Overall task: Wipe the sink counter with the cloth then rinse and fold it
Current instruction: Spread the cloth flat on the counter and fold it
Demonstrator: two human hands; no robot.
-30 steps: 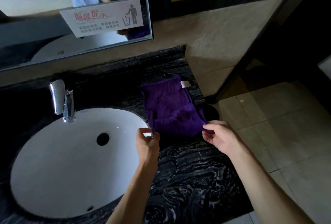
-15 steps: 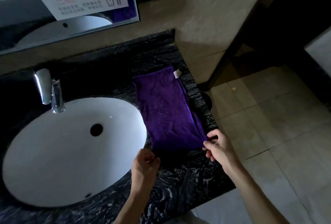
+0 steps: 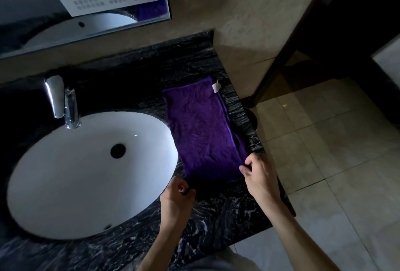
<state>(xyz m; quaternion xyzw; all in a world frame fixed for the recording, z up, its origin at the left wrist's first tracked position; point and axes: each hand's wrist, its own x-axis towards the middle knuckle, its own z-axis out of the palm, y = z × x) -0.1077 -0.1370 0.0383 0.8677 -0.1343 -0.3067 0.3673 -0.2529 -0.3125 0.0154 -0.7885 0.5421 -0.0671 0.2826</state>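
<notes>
A purple cloth (image 3: 201, 127) lies stretched out in a long strip on the black marble counter (image 3: 220, 212), right of the white oval sink (image 3: 71, 175). A white tag sits at the cloth's far right corner. My left hand (image 3: 178, 195) pinches the near left corner of the cloth. My right hand (image 3: 259, 175) pinches the near right corner, close to the counter's right edge. The near edge of the cloth is in shadow between my hands.
A chrome faucet (image 3: 65, 101) stands behind the sink. A mirror (image 3: 82, 10) with a white sign hangs on the wall above. The counter ends at the right, with beige floor tiles (image 3: 324, 140) below. A dark door frame (image 3: 298, 32) rises at the right.
Both hands pulled the near edge of the cloth toward me, spreading the bunched cloth flat into a long strip. The view tilted downward slightly.
</notes>
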